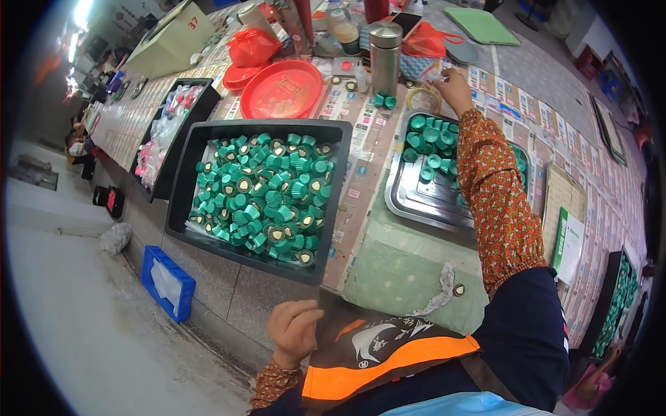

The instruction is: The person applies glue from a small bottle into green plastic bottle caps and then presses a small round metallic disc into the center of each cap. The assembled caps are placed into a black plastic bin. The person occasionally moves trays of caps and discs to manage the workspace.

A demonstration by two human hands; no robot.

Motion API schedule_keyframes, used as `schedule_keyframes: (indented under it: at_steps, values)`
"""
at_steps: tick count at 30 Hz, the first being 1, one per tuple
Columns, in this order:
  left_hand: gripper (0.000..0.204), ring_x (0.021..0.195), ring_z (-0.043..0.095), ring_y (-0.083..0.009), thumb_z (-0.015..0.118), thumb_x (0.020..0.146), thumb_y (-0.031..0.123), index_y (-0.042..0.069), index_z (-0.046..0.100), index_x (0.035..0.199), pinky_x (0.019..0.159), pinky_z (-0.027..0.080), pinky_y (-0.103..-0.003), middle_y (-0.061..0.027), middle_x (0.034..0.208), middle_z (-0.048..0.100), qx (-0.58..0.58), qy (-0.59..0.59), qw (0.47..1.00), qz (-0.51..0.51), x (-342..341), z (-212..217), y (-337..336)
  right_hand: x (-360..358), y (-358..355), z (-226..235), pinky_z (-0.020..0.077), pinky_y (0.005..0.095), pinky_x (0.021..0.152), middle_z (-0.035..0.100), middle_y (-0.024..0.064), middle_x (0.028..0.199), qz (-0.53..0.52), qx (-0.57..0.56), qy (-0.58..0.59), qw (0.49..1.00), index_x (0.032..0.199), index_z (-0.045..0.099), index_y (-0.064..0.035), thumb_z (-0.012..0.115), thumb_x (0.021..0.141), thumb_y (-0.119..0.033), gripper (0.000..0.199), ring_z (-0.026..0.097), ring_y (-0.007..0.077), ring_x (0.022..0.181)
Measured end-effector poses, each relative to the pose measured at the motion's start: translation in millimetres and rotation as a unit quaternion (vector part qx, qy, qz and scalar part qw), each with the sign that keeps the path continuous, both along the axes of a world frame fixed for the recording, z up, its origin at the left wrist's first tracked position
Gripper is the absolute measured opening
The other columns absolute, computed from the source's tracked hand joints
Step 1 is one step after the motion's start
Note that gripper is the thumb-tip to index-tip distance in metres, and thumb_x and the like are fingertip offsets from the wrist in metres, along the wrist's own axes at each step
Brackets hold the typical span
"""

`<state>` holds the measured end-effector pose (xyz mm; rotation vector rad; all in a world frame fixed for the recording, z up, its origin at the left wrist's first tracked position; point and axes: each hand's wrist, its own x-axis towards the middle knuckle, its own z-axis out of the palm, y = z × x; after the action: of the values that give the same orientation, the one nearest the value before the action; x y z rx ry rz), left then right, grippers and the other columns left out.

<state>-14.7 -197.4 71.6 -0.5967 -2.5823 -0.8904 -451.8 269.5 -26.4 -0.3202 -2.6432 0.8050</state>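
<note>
My right hand (454, 91) reaches to the far side of the table, its fingertips pinched by a small pale item too small to make out. Just left of it lies a yellowish ring (422, 101), like a roll of tape. Under my right forearm is a shiny metal tray (430, 206) with green pleated paper cups (431, 130) at its far end. My left hand (294, 331) is held low by my apron (388, 371), fingers curled; what they hold, if anything, is hidden. A black bin (260, 267) full of green cups, some with brown-and-pale round pieces, stands beyond it.
A steel flask (385, 59) stands near my right hand, with a red plate (282, 89) and red bags further left. Another black bin (198, 104) holds wrapped pink pieces. A blue crate (182, 284) is low at left. One loose round piece (458, 289) lies on green cloth.
</note>
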Motion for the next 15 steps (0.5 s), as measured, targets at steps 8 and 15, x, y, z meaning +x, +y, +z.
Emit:
schedule_keyframes:
  at_steps: [8, 15]
  values:
    - [0.029, 0.11, 0.058, -0.0353, 0.063, 0.088, 0.001, 0.007, 0.067, 0.117, 0.094, 0.046, -0.045, -0.0138, 0.121, 0.063, -0.133, -0.007, 0.979, 0.157, -77.6, 34.6, -35.6, -12.9, -15.5, -15.8, 0.0536, 0.0469, 0.091, 0.07, 0.026, 0.115, 0.031, -0.011, -0.025, 0.999, 0.122, 0.067, -0.001, 0.075, 0.083, -0.037, 0.054, 0.069, 0.0399, 0.105]
    - [0.035, 0.116, 0.056, -0.035, 0.065, 0.089, 0.002, 0.008, 0.065, 0.123, 0.098, 0.045, -0.043, -0.0156, 0.124, 0.058, -0.183, -0.109, 0.962, 0.172, -118.8, 30.4, -28.6, 8.4, 2.3, 19.7, 0.0568, 0.0369, 0.076, 0.07, 0.0188, 0.107, 0.061, -0.214, -0.032, 0.974, 0.123, 0.061, 0.0038, 0.076, 0.084, -0.034, 0.056, 0.07, 0.026, 0.096]
